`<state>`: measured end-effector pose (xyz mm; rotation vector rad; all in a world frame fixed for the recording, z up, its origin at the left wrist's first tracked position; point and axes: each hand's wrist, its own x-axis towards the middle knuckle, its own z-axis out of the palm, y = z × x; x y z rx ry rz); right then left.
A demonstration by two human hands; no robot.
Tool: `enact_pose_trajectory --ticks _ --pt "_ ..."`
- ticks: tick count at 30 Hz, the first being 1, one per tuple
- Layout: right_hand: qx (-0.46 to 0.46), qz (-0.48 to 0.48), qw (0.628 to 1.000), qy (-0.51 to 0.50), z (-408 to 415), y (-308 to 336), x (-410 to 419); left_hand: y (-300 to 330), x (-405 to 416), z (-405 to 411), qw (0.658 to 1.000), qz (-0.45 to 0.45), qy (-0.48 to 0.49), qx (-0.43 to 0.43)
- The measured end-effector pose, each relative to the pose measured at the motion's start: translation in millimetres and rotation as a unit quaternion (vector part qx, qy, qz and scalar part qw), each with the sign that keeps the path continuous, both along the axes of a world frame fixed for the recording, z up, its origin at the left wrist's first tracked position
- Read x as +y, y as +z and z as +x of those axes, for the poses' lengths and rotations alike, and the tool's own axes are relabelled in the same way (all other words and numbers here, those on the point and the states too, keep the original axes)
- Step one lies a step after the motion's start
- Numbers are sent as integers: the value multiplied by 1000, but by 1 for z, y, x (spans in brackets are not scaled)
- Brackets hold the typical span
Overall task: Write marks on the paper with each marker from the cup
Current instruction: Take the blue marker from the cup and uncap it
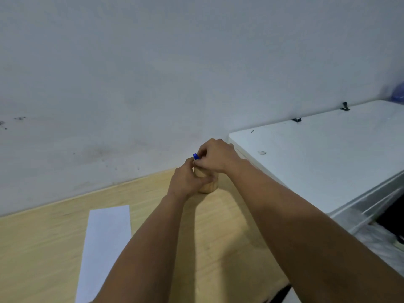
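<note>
Wood-grain table (pixel 54 243) against a scuffed grey-white wall (pixel 153 73); white cabinet (pixel 328 162) beside it. No legible writing. Left hand (pixel 185 182) wraps the cup (pixel 207 184), fingers closed on it. Right hand (pixel 215 156) fingers pinch a blue marker (pixel 195 156) just above. Paper (pixel 105 248) lies near, left of both hands.

A plain indoor room, likely a home or a simple workroom.
A light wooden table (pixel 48 243) stands against a bare, scuffed white wall (pixel 153 73); 1 white chest-like unit (pixel 323 160) with a flat lid and 2 dark clips at its back edge stands just beside the table.
</note>
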<state>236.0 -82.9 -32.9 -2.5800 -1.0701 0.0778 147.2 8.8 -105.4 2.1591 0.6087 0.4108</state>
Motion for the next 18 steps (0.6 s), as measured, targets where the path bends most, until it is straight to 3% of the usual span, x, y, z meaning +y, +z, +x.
enact_pose_trajectory --ticks 4,10,18 --pt "12 8 1000 9 5 -8 0 -10 2 6 999 -26 -3 -36" --pt "-16 49 999 2 0 -7 -5 -8 4 5 999 -24 -4 -24" --pt "-19 297 955 -13 -8 73 -16 44 13 -25 998 35 -20 44"
